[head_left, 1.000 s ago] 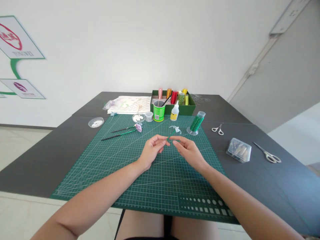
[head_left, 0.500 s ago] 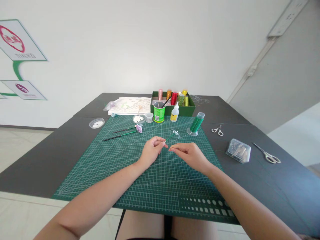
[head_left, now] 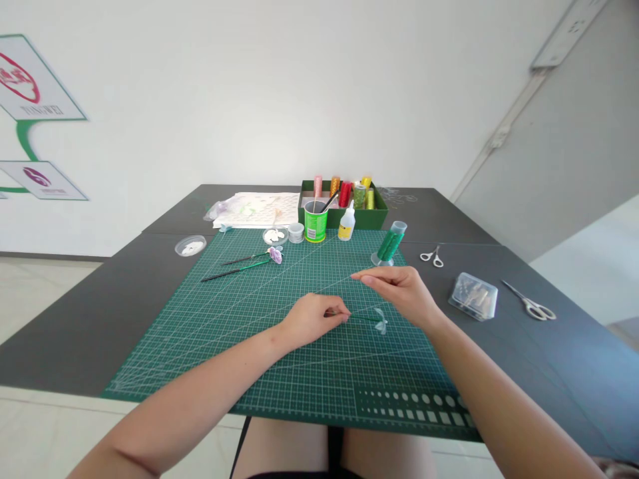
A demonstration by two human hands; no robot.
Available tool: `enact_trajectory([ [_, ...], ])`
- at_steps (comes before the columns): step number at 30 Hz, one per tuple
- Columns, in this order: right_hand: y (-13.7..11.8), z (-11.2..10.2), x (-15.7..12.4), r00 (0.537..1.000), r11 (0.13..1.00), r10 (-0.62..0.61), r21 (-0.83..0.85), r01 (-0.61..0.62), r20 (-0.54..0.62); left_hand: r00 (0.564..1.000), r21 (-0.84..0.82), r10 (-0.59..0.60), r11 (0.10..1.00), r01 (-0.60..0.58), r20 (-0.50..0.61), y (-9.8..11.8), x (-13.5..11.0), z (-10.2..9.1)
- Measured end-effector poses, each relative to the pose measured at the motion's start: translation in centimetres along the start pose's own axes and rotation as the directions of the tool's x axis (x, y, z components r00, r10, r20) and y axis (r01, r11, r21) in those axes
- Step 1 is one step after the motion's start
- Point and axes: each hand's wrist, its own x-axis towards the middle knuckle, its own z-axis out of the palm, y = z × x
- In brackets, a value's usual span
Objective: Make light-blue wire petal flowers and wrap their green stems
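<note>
My left hand (head_left: 317,319), low over the green cutting mat (head_left: 299,386), pinches the thin green stem of a pale blue artificial flower (head_left: 381,321). The flower's petals point right, beyond the fingertips. Above and to the right, my right hand (head_left: 397,286) is raised with thumb and fingers pressed together; whatever they hold is too fine to make out. Just behind it stands a spool of green thread (head_left: 391,245) on a clear base. Two dark-handled stems, one with a purple flower (head_left: 275,255), lie on the mat to the left.
At the back are a green box of thread spools (head_left: 372,218), a green can (head_left: 315,226) with tools, a glue bottle (head_left: 346,225) and a small dish (head_left: 275,236). Small scissors (head_left: 432,257), a clear case (head_left: 473,297) and larger scissors (head_left: 534,307) lie right.
My left hand has moved nearer and turned, so the flower now points right instead of away. My right hand has risen up and right, apart from the left.
</note>
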Motion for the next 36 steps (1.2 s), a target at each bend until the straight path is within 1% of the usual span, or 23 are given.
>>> enact_trajectory([
  [2,0.5,-0.1,0.2,0.998,0.999,0.018,-0.029,-0.02,-0.052,1.0,-0.052,0.03,0.998,-0.03,0.003,0.0,0.1,0.1],
  [4,0.9,-0.1,0.4,0.996,0.999,0.037,-0.036,-0.04,-0.077,0.999,-0.097,0.049,0.994,-0.049,0.001,0.0,0.1,0.1],
  [8,2.0,-0.3,0.8,0.994,0.996,0.079,-0.037,-0.082,-0.081,0.995,-0.135,0.097,0.986,-0.097,-0.013,0.3,0.1,0.0],
  [10,2.7,-0.4,1.0,0.993,0.994,0.091,-0.05,-0.095,-0.074,0.991,-0.136,0.128,0.982,-0.132,-0.039,0.6,0.0,-0.1],
  [14,4.3,-0.4,1.5,0.995,0.993,0.098,-0.07,-0.099,-0.021,0.974,-0.124,0.183,0.972,-0.199,-0.131,1.0,-0.4,-0.3],
  [17,5.1,-0.2,1.7,0.989,0.99,0.125,-0.079,-0.119,0.08,0.953,-0.123,0.187,0.968,-0.221,-0.237,1.0,-0.5,-0.5],
  [20,5.2,0.1,1.6,0.971,0.986,0.151,-0.096,-0.135,0.186,0.912,-0.193,0.095,0.964,-0.185,-0.398,0.8,-0.2,-1.0],
  [22,5.0,0.3,1.5,0.96,0.986,0.157,-0.098,-0.137,0.233,0.865,-0.284,-0.006,0.946,-0.159,-0.502,0.5,0.1,-1.4],
  [23,4.9,0.4,1.4,0.955,0.986,0.157,-0.098,-0.137,0.253,0.843,-0.323,-0.051,0.935,-0.148,-0.535,0.3,0.3,-1.6],
  [25,4.6,0.5,1.3,0.943,0.986,0.158,-0.101,-0.134,0.294,0.813,-0.37,-0.113,0.92,-0.132,-0.571,-0.2,0.7,-1.9],
  [28,4.4,0.5,1.2,0.928,0.985,0.165,-0.104,-0.138,0.335,0.805,-0.419,-0.151,0.899,-0.13,-0.574,-1.1,1.2,-2.0],
  [30,4.3,0.2,1.1,0.932,0.984,0.175,-0.073,-0.16,0.317,0.798,-0.476,-0.188,0.869,-0.137,-0.573,-1.6,1.5,-2.0],
  [32,4.1,-0.3,1.0,0.943,0.977,0.204,-0.001,-0.211,0.263,0.789,-0.542,-0.245,0.83,-0.13,-0.564,-1.9,1.7,-2.0],
  [34,4.0,-1.2,1.1,0.953,0.961,0.239,0.094,-0.259,0.187,0.777,-0.605,-0.315,0.789,-0.105,-0.545,-2.3,1.9,-2.1],
  [36,4.0,-2.3,1.2,0.962,0.949,0.257,0.166,-0.27,0.091,0.76,-0.657,-0.381,0.749,-0.08,-0.527,-2.7,2.1,-2.3],
])
